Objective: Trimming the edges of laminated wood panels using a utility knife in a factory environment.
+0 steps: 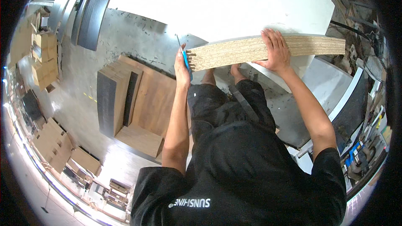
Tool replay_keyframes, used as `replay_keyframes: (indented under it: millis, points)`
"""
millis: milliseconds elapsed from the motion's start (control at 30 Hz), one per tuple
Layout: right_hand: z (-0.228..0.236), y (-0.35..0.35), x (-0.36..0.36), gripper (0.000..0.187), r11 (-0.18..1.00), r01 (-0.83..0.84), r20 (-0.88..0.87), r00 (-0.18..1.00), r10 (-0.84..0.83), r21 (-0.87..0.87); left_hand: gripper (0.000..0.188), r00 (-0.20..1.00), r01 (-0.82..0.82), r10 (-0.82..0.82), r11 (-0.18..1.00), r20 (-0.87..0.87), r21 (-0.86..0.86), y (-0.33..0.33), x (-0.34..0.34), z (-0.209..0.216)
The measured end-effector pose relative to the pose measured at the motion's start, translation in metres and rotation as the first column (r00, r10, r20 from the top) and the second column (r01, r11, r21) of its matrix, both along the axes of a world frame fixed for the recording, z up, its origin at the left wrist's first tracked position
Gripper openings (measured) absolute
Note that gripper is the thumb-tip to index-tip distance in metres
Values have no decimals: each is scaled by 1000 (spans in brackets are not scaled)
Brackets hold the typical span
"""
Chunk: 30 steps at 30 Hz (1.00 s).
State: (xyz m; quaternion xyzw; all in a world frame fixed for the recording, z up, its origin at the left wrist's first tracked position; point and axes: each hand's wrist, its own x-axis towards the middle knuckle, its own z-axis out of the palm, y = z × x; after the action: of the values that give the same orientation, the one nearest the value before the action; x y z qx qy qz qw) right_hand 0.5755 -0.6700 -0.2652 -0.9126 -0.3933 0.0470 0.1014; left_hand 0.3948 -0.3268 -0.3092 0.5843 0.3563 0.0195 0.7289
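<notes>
A stack of particleboard strips, with raw chip edges showing, stands along the near edge of a white tabletop. My left hand is at the stack's left end, closed round a blue-handled tool with a thin metal blade pointing away from me. It looks like a utility knife, but the fingers hide part of it. Dark notches or bits mark the board ends beside it. Over the stack, right of its middle, my right hand grips the boards, fingers across the far side and thumb on the near side.
The white tabletop spreads out ahead. Dark long panels lean at the far left. Left of my legs, more boards stand on a brown wooden panel. Cardboard boxes line the left; cluttered tools lie at the right.
</notes>
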Motion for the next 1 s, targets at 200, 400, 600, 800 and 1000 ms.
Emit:
replay_keyframes:
  millis: [200,400,600,800,1000]
  points:
    - [-1,5,-2,120,1000,-5,-1,1000,5,-3,74,999,37,-37,999,5,39,2,-1,-2]
    - [2,9,-2,119,1000,-2,-25,1000,1,-24,74,1000,0,1,1000,4,-23,7,-6,-3]
    - [21,36,-4,110,995,-96,-107,989,97,17,69,999,27,-24,996,-29,88,6,-1,2]
    - [8,32,-8,104,995,-101,-37,994,100,-20,72,999,14,-9,994,-49,110,3,-1,6]
    - [15,38,-7,100,991,-133,-30,991,133,-29,66,997,54,-52,998,-50,28,13,3,4]
